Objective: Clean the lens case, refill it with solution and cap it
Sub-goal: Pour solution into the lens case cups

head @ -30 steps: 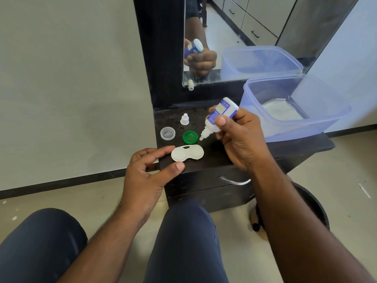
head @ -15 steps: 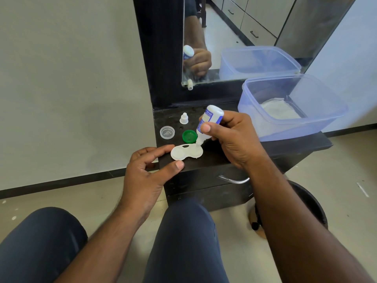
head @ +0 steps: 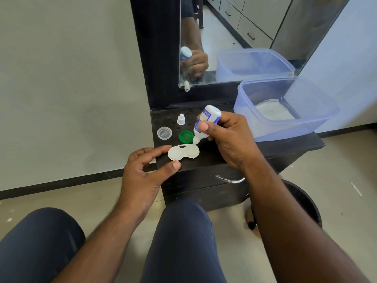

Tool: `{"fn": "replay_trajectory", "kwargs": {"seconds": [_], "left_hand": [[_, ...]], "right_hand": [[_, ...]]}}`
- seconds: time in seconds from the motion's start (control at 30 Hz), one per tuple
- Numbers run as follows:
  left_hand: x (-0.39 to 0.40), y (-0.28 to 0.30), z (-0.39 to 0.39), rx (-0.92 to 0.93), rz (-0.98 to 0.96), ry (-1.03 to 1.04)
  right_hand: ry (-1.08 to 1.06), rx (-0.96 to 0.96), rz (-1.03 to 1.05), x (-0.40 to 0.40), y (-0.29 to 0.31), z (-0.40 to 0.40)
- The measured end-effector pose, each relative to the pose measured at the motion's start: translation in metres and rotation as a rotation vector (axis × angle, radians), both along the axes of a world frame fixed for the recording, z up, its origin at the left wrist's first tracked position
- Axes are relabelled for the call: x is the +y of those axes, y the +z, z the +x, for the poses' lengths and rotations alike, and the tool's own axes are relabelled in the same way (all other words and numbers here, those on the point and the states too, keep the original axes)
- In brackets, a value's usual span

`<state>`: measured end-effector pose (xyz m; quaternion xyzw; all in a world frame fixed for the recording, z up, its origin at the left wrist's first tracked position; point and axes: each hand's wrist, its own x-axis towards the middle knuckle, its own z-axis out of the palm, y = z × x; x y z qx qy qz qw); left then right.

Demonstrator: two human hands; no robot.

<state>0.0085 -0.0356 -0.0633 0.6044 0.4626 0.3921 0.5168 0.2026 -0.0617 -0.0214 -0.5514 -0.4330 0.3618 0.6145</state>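
Note:
A white two-well lens case (head: 183,152) lies uncapped near the front left edge of the black counter (head: 265,147). My right hand (head: 230,139) grips a small white solution bottle with a blue label (head: 206,123), tipped nozzle-down over the case's right well. My left hand (head: 145,170) rests at the counter's edge, index fingertip and thumb bracketing the case's left side; whether they touch it is unclear. A green cap (head: 186,137) and a clear cap (head: 164,133) lie behind the case. The bottle's white cap (head: 181,119) stands further back.
A translucent blue tub (head: 318,119) with white tissue inside fills the counter's right side. A mirror (head: 244,27) rises behind. A drawer handle (head: 229,179) is below the counter. A round black bin (head: 304,203) sits on the floor to the right. My knees are below.
The right hand has brought the bottle down and left from above the counter and tipped it steeper, nozzle now at the case's right well. The left hand has stayed put.

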Motion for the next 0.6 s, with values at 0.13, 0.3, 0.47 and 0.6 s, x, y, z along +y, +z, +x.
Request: {"fn": "replay_trajectory", "kwargs": {"seconds": [0.13,0.3,0.47,0.6], "left_hand": [[-0.003,0.004,-0.001,0.01,0.013,0.002],[-0.006,0.009,-0.007,0.062,0.048,0.026],[0.002,0.024,-0.01,-0.079,0.133,0.164],[0.041,0.052,0.009,0.182,0.301,0.006]], "right_hand": [[-0.022,0.186,0.059,0.001,0.002,0.001],[0.03,0.281,0.104,0.001,0.004,0.003],[0.045,0.4,0.13,0.0,0.002,0.007],[0.04,0.397,0.156,0.003,0.001,0.006]]}}
